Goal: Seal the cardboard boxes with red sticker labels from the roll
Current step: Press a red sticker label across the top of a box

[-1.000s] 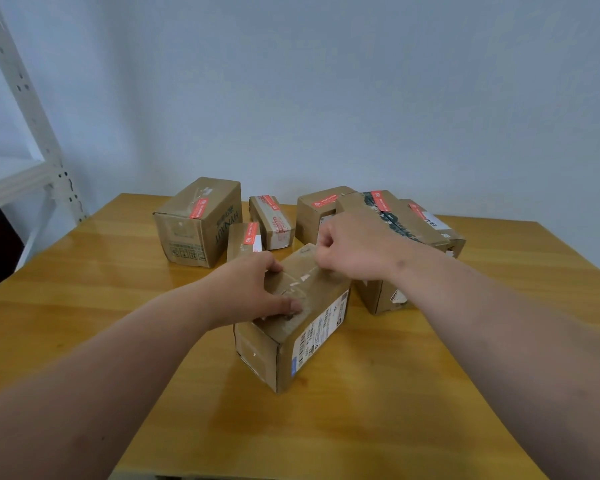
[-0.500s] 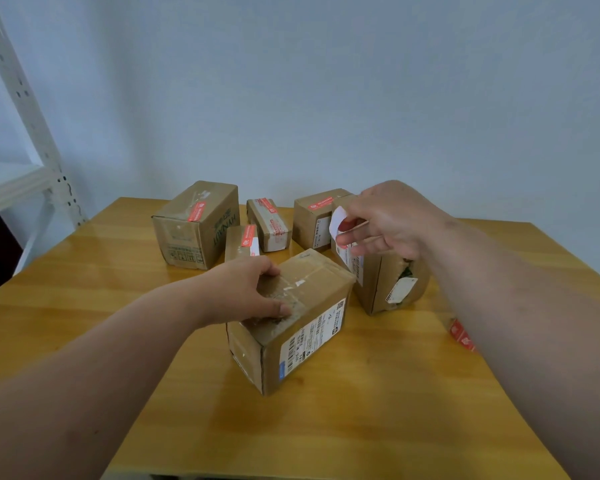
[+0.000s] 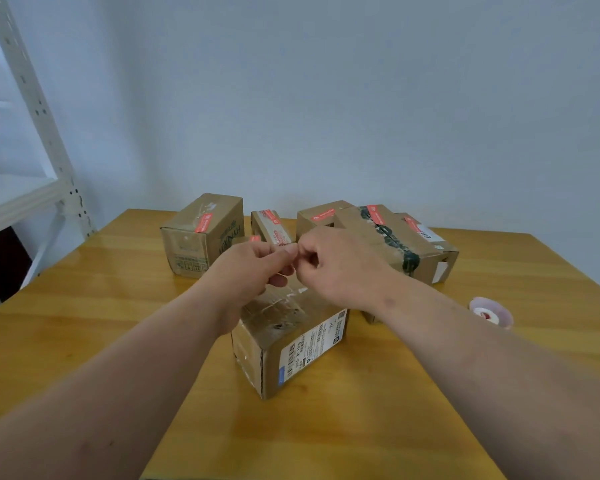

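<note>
Box under both hands, sealed boxes behind

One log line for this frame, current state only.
left hand: fingertips meet right hand, pinched item hidden | front box: no red label | sticker roll: on table, right

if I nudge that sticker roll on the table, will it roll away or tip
Probably not: the white roll of red sticker labels seems to lie flat on the wooden table, so it should slide. It looks light, likely skidding easily on the glossy surface.
</note>
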`<state>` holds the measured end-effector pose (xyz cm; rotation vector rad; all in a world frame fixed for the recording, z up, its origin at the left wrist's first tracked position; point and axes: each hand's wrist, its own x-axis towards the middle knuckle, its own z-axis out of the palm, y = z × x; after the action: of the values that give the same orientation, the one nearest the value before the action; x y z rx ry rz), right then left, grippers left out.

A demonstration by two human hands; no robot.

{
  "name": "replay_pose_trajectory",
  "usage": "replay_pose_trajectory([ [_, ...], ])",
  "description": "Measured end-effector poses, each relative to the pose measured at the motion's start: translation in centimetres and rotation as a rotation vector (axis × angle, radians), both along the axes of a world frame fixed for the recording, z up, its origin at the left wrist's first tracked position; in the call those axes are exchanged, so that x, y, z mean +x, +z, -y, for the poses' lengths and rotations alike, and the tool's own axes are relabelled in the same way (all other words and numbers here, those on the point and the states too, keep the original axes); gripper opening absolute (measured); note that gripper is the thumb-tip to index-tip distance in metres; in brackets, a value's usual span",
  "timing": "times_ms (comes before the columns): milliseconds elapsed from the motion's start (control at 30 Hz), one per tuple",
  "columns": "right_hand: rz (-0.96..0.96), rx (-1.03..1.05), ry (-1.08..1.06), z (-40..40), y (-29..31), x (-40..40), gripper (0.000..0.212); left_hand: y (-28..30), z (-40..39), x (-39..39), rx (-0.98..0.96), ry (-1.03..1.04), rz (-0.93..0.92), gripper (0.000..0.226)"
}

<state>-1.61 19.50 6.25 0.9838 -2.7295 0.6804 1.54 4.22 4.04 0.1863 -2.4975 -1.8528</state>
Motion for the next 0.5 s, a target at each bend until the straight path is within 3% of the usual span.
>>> replay_pose_trajectory([
  [133, 0.101, 0.015, 0.026, -0.3, -0.1, -0.3, 0.020, -0.1, 0.7, 0.2, 0.069, 0.016, 0.017, 0.012],
  [300, 0.144, -0.258, -0.127, -1.6, 0.3, -0.9, 0.010, 0.0, 1.3, 0.5, 0.090, 0.028, 0.040, 0.011],
  [500, 0.214, -0.298, -0.163, -2.3, -0.3, -1.1, 0.011, 0.1, 1.4, 0.6, 0.001, 0.019, 0.021, 0.009],
])
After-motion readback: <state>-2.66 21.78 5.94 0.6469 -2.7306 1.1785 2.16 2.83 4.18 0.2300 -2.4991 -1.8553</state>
